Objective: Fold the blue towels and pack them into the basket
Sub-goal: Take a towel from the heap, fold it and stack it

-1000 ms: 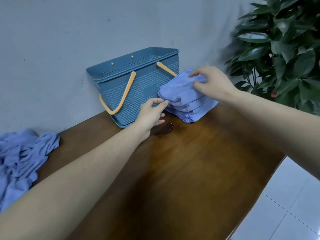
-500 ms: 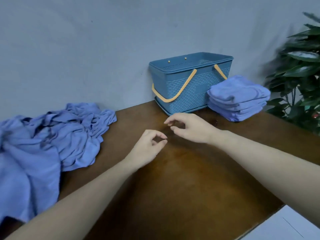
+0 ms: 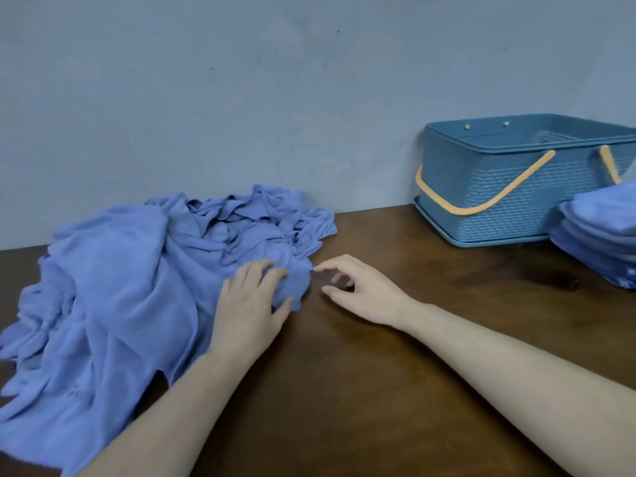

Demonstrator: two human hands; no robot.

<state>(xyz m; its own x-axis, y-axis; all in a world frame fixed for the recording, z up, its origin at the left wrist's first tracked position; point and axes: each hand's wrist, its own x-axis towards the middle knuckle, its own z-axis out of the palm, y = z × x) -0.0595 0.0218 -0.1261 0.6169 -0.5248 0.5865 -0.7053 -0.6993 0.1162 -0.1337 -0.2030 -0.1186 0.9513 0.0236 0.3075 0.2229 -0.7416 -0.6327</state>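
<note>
A crumpled pile of blue towels [image 3: 130, 284] covers the left part of the brown table [image 3: 378, 390]. My left hand [image 3: 251, 301] lies on the pile's right edge, fingers curled over a bunch of towel and thumb against its rim. Just to its right, my right hand [image 3: 358, 290] hovers over the wood with loosely curled fingers holding nothing, its index fingertip at the towel's edge. The blue basket [image 3: 516, 197] with yellow handles stands at the back right against the wall. A stack of folded blue towels [image 3: 599, 242] sits beside it, cut off by the frame's right edge.
A grey wall [image 3: 275, 98] runs right behind the table. Bare wood lies between the pile and the basket and along the near side.
Both hands have left the folded stack and swung left to the crumpled pile. My left hand has landed on a towel there, and the view has turned left with them.
</note>
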